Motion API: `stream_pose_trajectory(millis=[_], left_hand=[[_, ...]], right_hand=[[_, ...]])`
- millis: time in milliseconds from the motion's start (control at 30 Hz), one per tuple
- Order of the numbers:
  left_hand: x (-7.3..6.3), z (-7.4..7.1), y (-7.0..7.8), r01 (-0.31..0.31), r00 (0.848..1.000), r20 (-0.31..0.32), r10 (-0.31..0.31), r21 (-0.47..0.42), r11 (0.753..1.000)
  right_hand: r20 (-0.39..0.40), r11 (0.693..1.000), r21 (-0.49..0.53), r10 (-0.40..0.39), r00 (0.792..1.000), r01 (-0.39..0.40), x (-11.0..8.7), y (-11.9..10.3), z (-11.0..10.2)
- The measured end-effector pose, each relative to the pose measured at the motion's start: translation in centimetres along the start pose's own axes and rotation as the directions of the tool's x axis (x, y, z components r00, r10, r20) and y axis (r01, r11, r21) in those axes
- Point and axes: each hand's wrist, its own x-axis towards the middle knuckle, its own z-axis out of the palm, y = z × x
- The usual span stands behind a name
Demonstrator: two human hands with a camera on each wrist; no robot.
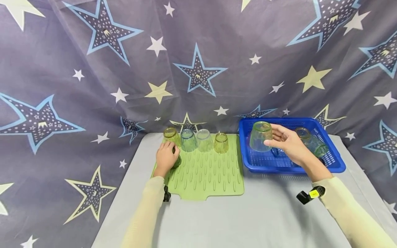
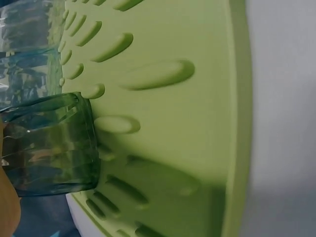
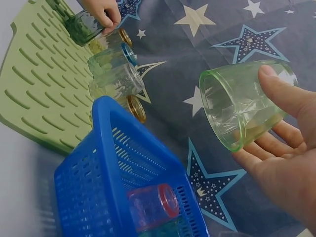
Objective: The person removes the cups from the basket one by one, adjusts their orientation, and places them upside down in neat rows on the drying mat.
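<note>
My left hand grips a dark green glass at the left side of the green drying mat. In the left wrist view the glass's rounded edge comes right down to the ridged mat, and only a bit of a finger shows. Over the blue basket, my right hand holds a light green glass between thumb and fingers, its green rim upward in the head view. Along the mat's back edge stand a yellow glass, a blue glass, a clear glass and an amber glass.
More glasses lie inside the basket, among them a red-rimmed glass and an amber-rimmed glass. The basket stands right of the mat on a pale table. A star-patterned curtain hangs close behind.
</note>
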Motion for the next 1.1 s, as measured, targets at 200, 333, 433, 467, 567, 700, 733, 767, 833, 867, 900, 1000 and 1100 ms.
stream_pose_trajectory(millis=[200,333,433,467,567,700,733,767,833,867,900,1000,1100], left_hand=[[0.7,-0.8,0.2,0.025,0.990,0.140,-0.025,0.007,1.000],[1.0,-1.3,0.5,0.049,0.976,0.209,-0.053,0.023,0.999],[1.0,-1.5,0.8,0.060,0.973,0.219,-0.068,0.039,0.997],[1.0,-1.5,0.8,0.060,0.974,0.216,-0.068,0.044,0.997],[1.0,-1.6,0.9,0.060,0.977,0.202,-0.068,0.048,0.997],[1.0,-1.8,0.9,0.059,0.982,0.178,-0.069,0.061,0.996],[1.0,-1.8,0.9,0.061,0.982,0.175,-0.073,0.069,0.996],[1.0,-1.9,0.9,0.063,0.983,0.170,-0.075,0.073,0.995],[1.1,-2.0,1.1,0.068,0.986,0.147,-0.078,0.072,0.995],[1.1,-2.1,1.3,0.071,0.989,0.128,-0.079,0.068,0.995],[1.1,-2.2,1.5,0.073,0.992,0.102,-0.078,0.059,0.996],[1.5,-2.6,2.7,0.046,0.998,-0.043,-0.047,-0.012,0.999],[2.2,-3.1,4.5,-0.037,0.975,-0.221,0.014,-0.099,0.994]], right_hand=[[-0.010,0.999,-0.047,0.007,1.000,-0.007,0.0,-0.5,0.5],[-0.020,0.997,-0.074,0.036,0.999,-0.038,0.0,-0.4,0.8],[-0.026,0.996,-0.079,0.035,0.999,-0.037,0.1,-0.2,0.9],[-0.028,0.996,-0.077,0.032,0.999,-0.035,0.1,-0.2,0.9],[-0.030,0.998,-0.060,0.022,0.999,-0.023,0.1,0.0,1.0],[-0.029,0.999,-0.040,0.020,0.999,-0.021,0.3,0.2,1.1],[-0.029,0.999,-0.038,0.019,0.999,-0.020,0.4,0.3,1.1],[-0.030,0.999,-0.038,0.020,0.999,-0.021,0.4,0.3,1.1],[-0.030,0.999,-0.038,0.022,0.999,-0.023,0.4,0.4,1.1],[-0.029,0.999,-0.038,0.023,0.999,-0.024,0.5,0.5,1.1],[-0.028,0.999,-0.039,0.024,0.999,-0.025,0.5,0.5,1.1],[-0.027,0.999,-0.037,0.028,0.999,-0.029,0.6,0.6,1.0],[-0.026,0.999,-0.036,0.036,0.999,-0.037,0.7,0.7,0.9]])
